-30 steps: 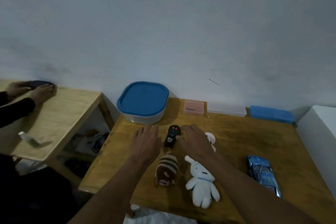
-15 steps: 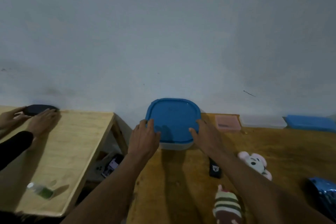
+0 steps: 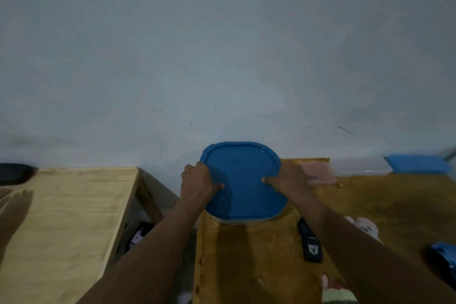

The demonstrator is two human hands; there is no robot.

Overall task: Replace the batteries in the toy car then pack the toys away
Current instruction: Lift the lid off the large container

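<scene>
A round-cornered container with a blue lid (image 3: 243, 180) stands at the far left corner of the brown table (image 3: 259, 254), against the wall. My left hand (image 3: 197, 181) grips its left edge and my right hand (image 3: 287, 176) grips its right edge, thumbs on the lid. A black remote control (image 3: 310, 242) lies on the table just under my right forearm. The blue toy car (image 3: 444, 255) shows only partly at the right edge. A white plush (image 3: 365, 226) and a striped plush (image 3: 333, 289) are partly hidden by my right arm.
A pink flat box (image 3: 320, 171), a white box (image 3: 360, 165) and a blue lidded box (image 3: 417, 164) line the wall behind the table. A lighter wooden table (image 3: 69, 217) stands to the left with a black object (image 3: 13, 173) on it. Clutter sits in the gap between tables.
My hands left the remote control and plush toys, reached forward and closed on the sides of the blue-lidded container. The view moved forward and left. The other person's hands on the left table left view.
</scene>
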